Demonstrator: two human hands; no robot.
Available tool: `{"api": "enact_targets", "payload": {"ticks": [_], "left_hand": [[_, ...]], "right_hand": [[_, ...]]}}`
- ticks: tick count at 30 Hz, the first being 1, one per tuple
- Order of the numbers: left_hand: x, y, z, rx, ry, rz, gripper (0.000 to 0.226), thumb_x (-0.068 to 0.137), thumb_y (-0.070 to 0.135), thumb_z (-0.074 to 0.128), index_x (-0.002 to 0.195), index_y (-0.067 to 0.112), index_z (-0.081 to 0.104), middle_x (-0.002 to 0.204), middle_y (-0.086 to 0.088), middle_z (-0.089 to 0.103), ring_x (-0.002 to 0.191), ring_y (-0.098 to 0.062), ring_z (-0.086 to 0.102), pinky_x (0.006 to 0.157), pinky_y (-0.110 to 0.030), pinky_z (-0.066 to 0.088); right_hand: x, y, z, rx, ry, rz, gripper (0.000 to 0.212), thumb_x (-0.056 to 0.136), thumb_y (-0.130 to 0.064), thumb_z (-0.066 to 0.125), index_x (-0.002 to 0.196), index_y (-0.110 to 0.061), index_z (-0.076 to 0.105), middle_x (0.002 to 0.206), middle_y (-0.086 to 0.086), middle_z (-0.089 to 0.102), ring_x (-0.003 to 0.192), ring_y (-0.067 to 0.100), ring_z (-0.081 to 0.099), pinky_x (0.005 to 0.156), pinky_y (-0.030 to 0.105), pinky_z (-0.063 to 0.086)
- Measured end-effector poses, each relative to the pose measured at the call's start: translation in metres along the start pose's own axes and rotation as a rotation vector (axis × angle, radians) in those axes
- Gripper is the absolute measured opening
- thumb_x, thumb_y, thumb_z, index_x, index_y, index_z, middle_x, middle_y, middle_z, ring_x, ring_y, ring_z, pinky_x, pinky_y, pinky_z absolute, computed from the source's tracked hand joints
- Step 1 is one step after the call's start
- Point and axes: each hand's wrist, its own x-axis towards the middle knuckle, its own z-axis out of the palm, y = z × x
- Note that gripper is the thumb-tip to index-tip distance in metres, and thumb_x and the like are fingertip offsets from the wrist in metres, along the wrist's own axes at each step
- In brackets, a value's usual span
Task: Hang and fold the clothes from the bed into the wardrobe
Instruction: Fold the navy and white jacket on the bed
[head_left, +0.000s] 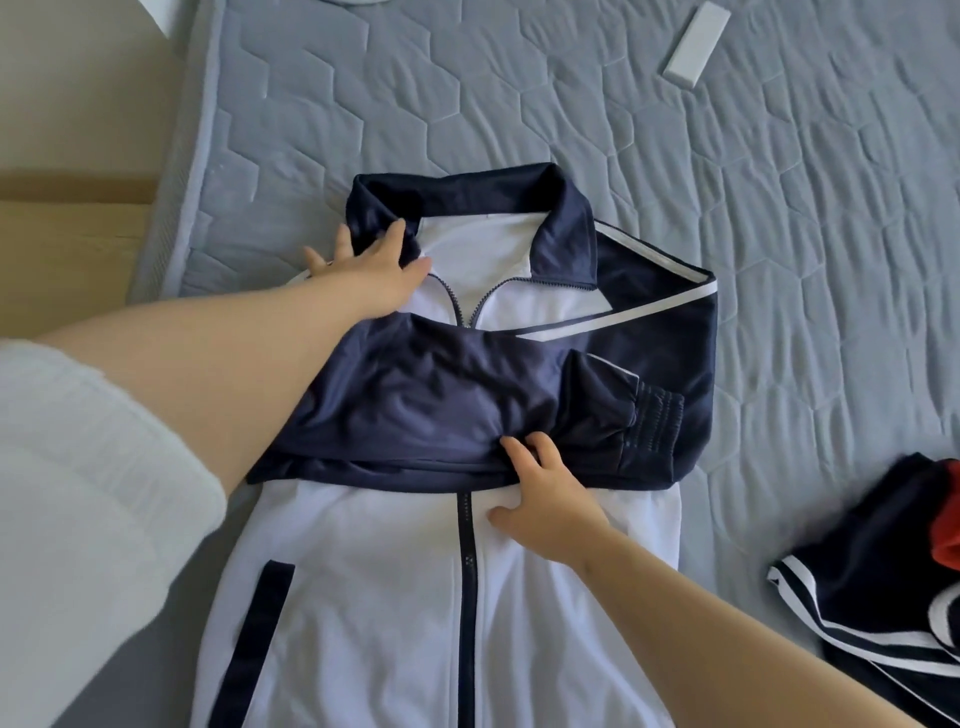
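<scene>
A white and navy zip-up track jacket (384, 597) lies face up on the grey quilted mattress (571, 104), collar away from me. Both navy sleeves are folded across its chest, the cuff (652, 415) showing at the right. My left hand (371, 270) lies flat with fingers spread on the jacket's left shoulder next to the collar. My right hand (545, 499) presses on the chest at the lower edge of the folded sleeve, fingertips on the navy fabric, just right of the zipper.
Another navy garment with white stripes and a red patch (883, 587) lies at the mattress's right edge. A flat white rectangular object (696, 47) rests at the far right. Wooden floor (62, 234) shows left of the bed.
</scene>
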Motion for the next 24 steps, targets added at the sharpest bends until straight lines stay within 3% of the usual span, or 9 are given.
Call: {"api": "enact_targets", "payload": {"ticks": [3,6,9,12,18,21,24], "left_hand": [[-0.014,-0.006,0.008,0.082,0.022,0.010,0.068,0.090,0.065,0.018,0.145,0.040,-0.011,0.157,0.013,-0.009,0.142,-0.026,-0.021,0.107,-0.061,-0.010],[-0.057,-0.008,0.037,0.206,0.185,0.111,0.073,0.090,0.062,0.028,0.146,0.037,-0.010,0.156,0.003,-0.016,0.141,-0.033,-0.019,0.109,-0.059,-0.006],[-0.117,-0.006,0.072,0.157,0.205,0.263,0.073,0.091,0.052,0.041,0.149,0.032,0.001,0.157,-0.002,-0.010,0.142,-0.034,-0.012,0.113,-0.053,-0.001],[-0.172,-0.013,0.107,0.161,0.098,0.276,0.069,0.093,0.046,0.042,0.149,0.030,0.005,0.157,0.001,-0.008,0.143,-0.029,-0.012,0.114,-0.050,0.001],[-0.287,-0.049,0.164,0.165,-0.226,0.286,0.065,0.095,0.040,0.040,0.149,0.029,0.005,0.157,0.003,-0.015,0.142,-0.026,-0.020,0.114,-0.047,-0.008],[-0.328,-0.064,0.185,0.163,-0.300,0.316,0.065,0.094,0.037,0.042,0.148,0.031,0.008,0.157,0.002,-0.013,0.143,-0.028,-0.017,0.114,-0.048,-0.007],[-0.356,-0.072,0.205,0.204,-0.373,0.327,0.073,0.091,0.050,0.043,0.148,0.032,0.001,0.156,0.003,-0.017,0.141,-0.029,-0.021,0.112,-0.053,-0.008]], "right_hand": [[0.003,0.000,0.000,-0.013,-0.031,0.010,0.082,0.083,-0.036,0.059,0.148,-0.029,0.011,0.154,-0.010,-0.003,0.137,0.020,0.026,0.098,0.030,0.040],[0.001,-0.003,-0.001,-0.008,-0.027,0.025,0.081,0.084,-0.035,0.058,0.149,-0.027,0.010,0.155,-0.006,-0.001,0.138,0.020,0.025,0.101,0.034,0.039],[-0.014,-0.008,0.004,-0.113,0.015,0.037,0.078,0.088,-0.035,0.054,0.150,-0.024,0.008,0.157,0.001,0.002,0.144,0.021,0.010,0.113,0.035,0.025],[-0.045,-0.012,0.021,-0.194,0.101,0.041,0.071,0.092,-0.031,0.047,0.150,-0.024,0.006,0.158,0.003,0.002,0.145,0.022,-0.001,0.115,0.036,0.011],[-0.128,-0.004,0.073,-0.267,0.021,0.034,0.068,0.091,-0.023,0.044,0.147,-0.030,0.006,0.156,0.000,0.000,0.143,0.021,0.000,0.114,0.038,0.013],[-0.154,-0.004,0.103,-0.272,0.018,0.039,0.066,0.091,-0.024,0.044,0.146,-0.032,0.008,0.156,-0.001,-0.004,0.143,0.021,-0.003,0.113,0.039,0.011],[-0.175,0.001,0.131,-0.301,-0.011,0.030,0.063,0.093,-0.034,0.043,0.146,-0.032,0.010,0.157,0.000,-0.009,0.144,0.022,-0.009,0.114,0.043,0.010]]}}
